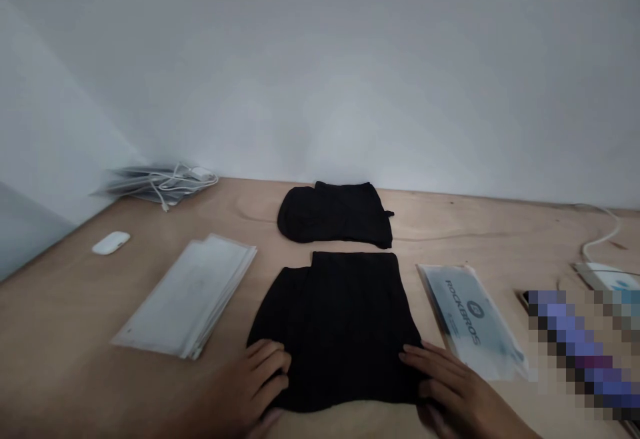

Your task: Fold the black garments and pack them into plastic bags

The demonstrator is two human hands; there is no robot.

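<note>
A piece of black fabric (345, 332), folded or shaped with a step in its upper left edge, lies in front of me on the wooden table. My left hand (263, 382) has its fingers curled over the fabric's lower left edge. On the lower right edge, my right hand (450, 382) lays its fingers over the top, and the thumb is partly hidden below. A second black fabric piece (335, 216), with a small loop on its right side, lies flat just beyond.
Left of the fabric is a stack of frosted plastic pouches (185, 299). A ROCKBROS packet (470, 319) lies on the right, beside a pixelated area. A white earbud case (111, 242) and grey bags with a white cable (165, 182) are at the left. A wall stands behind.
</note>
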